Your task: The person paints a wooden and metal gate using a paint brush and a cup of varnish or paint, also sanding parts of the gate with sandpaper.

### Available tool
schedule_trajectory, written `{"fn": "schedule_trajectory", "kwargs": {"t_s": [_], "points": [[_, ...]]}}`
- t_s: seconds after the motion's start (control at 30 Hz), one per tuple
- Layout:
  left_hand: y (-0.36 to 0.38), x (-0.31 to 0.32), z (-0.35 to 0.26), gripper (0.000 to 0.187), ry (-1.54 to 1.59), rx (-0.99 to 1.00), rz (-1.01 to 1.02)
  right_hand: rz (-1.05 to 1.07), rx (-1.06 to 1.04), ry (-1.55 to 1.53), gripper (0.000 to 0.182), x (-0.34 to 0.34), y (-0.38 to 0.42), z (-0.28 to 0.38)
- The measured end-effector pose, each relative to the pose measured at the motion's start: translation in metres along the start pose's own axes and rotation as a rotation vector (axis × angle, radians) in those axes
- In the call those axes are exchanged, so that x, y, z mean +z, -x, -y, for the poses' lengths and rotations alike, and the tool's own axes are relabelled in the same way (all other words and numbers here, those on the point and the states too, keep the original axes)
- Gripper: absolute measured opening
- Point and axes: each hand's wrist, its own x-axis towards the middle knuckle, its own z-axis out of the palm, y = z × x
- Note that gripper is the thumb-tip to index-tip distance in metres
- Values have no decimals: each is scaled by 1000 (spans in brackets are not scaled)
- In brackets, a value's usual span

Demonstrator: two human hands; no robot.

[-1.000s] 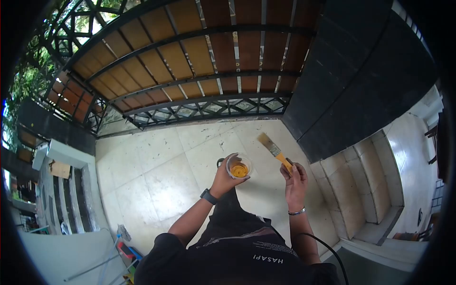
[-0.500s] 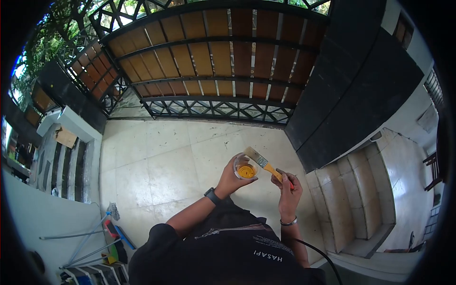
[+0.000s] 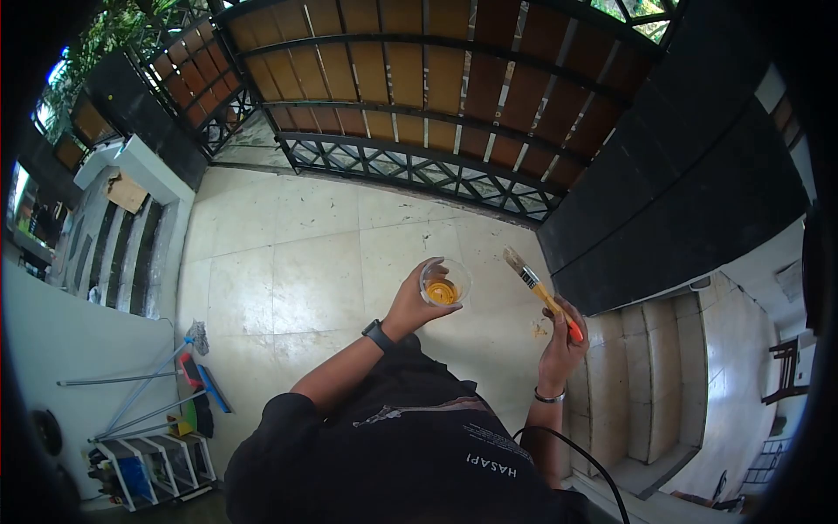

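Observation:
My left hand (image 3: 415, 301) is wrapped round a clear plastic cup (image 3: 456, 276), tilted so that the amber liquid (image 3: 441, 292) inside shows. To the right, my right hand (image 3: 563, 345) grips a paintbrush (image 3: 539, 288) by its yellow handle, which has a red-orange end. The brush's pale bristles point up and to the left, apart from the cup. Part of the right fingers is hidden behind the handle.
Ahead stands a black metal gate with brown slats (image 3: 445, 79). Tiled steps (image 3: 650, 375) rise on my right. Brooms and a mop (image 3: 196, 336) lean at the lower left by a small rack (image 3: 157, 472). Cardboard (image 3: 127, 192) lies on the left steps.
The brush has moved away from the cup rim to the right, carried by my right hand. The cup sits slightly further left and up, and the camera view has turned.

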Motion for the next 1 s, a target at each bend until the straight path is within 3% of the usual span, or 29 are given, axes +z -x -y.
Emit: {"fn": "schedule_trajectory", "kwargs": {"t_s": [0.07,0.13,0.17,0.23,0.37,0.43,0.5,0.63,1.0], "points": [[-16,-11,6,90,-15,-3,-10,38,-35,73,16,7,-23,-7],[-35,-24,11,90,23,-43,-53,176,-293,297,19,13,-54,-20],[-47,-32,15,90,18,-48,-45,168,-286,296,19,21,-71,-24],[-72,-51,27,90,3,-36,-85,251,-488,480,23,43,-107,-30],[-128,-96,52,89,-84,-2,-97,35,-497,523,18,84,-176,-87],[-158,-121,60,89,-68,-23,-124,-94,-391,407,14,113,-208,-126],[-189,-149,65,90,-107,-19,-75,-400,12,-43,17,145,-237,-158],[-262,-201,77,89,-140,25,-40,-533,165,-314,23,200,-296,-218],[-482,-264,112,92,-178,101,40,-600,92,-413,28,294,-456,-349]]}}
